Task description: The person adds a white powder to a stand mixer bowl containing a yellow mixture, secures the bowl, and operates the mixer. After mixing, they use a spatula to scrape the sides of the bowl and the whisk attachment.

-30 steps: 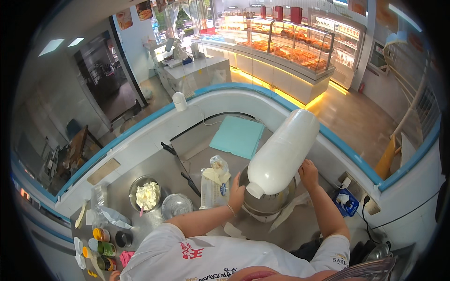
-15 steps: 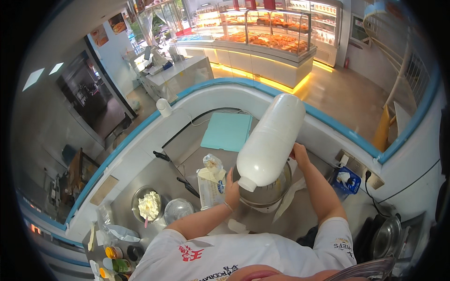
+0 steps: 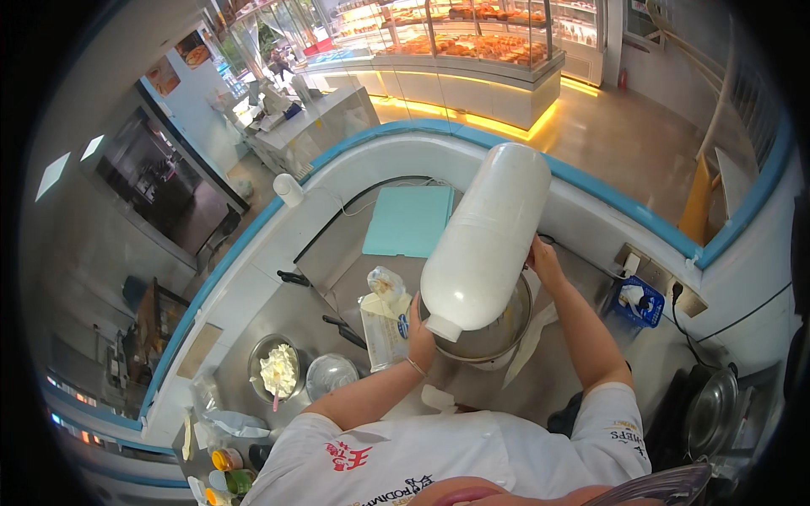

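Note:
A large white stand mixer [image 3: 489, 240] with a rounded head fills the middle of my view, tilted across the counter. Partly hidden beneath it is a metal mixing bowl [image 3: 510, 333]. My left hand [image 3: 419, 337] is closed against the bowl's left side, its fingertips out of sight. On the mixer's far right side, my right hand [image 3: 542, 260] has its fingers curled; what they grip is covered by the mixer head. Beside my left hand stands an opened plastic pack [image 3: 381, 333] of pale contents, its top crumpled.
To the left are a metal bowl of cream-coloured chunks [image 3: 278, 371] with a pink-handled tool, and a clear-covered round bowl [image 3: 327, 377]. A turquoise board [image 3: 409, 221] lies behind. At right sit a blue basket [image 3: 639, 302] and black-corded plug [image 3: 677, 291]. A blue-edged low wall [image 3: 380, 131] borders the counter.
The whole view has shifted slightly, with the background moving up. Both hands stay at the mixer and its bowl, in much the same places.

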The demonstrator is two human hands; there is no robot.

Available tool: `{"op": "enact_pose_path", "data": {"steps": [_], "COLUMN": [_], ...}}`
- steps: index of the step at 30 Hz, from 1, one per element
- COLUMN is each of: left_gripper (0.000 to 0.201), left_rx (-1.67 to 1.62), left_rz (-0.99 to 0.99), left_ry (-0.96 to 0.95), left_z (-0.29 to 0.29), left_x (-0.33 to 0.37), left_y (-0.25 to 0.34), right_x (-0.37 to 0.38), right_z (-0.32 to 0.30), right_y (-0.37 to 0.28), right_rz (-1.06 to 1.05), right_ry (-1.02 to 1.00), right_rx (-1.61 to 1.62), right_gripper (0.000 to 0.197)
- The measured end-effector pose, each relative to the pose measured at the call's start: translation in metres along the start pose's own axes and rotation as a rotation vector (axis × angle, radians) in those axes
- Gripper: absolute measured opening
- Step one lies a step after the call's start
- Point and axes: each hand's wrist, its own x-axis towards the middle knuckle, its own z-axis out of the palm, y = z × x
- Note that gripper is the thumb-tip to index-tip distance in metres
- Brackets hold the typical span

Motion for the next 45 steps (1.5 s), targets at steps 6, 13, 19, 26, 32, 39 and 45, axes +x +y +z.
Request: {"op": "enact_pose_path", "data": {"steps": [6, 13, 19, 26, 32, 39, 45], "left_gripper": [0.059, 0.061, 0.061, 0.06, 0.059, 0.059, 0.059], "left_rx": [0.007, -0.048, 0.053, 0.132, 0.201, 0.113, 0.128], "left_rz": [0.04, 0.006, 0.003, 0.043, 0.046, 0.056, 0.032], "left_ry": [-0.007, 0.045, 0.056, 0.074, 0.071, 0.074, 0.054], "left_z": [-0.013, 0.0, 0.008, 0.004, 0.0, 0.002, 0.003], "left_x": [-0.005, 0.0, -0.003, -0.004, -0.009, 0.004, 0.008], "left_y": [-0.022, 0.005, 0.039, 0.032, 0.004, 0.0, 0.014], "right_x": [-0.003, 0.001, 0.008, -0.001, -0.011, -0.009, -0.006], "right_z": [0.015, 0.024, 0.011, 0.024, 0.026, 0.02, 0.019], "right_y": [0.003, 0.01, 0.012, 0.001, -0.001, 0.001, 0.0], "right_rz": [-0.053, -0.051, -0.088, -0.039, -0.067, -0.084, -0.047], "right_ry": [0.054, 0.192, 0.154, 0.183, 0.137, 0.132, 0.154], "right_rx": [0.051, 0.101, -0.03, 0.053, 0.041, 0.005, -0.026], "right_gripper": [0.054, 0.057, 0.061, 0.058, 0.056, 0.056, 0.058]}}
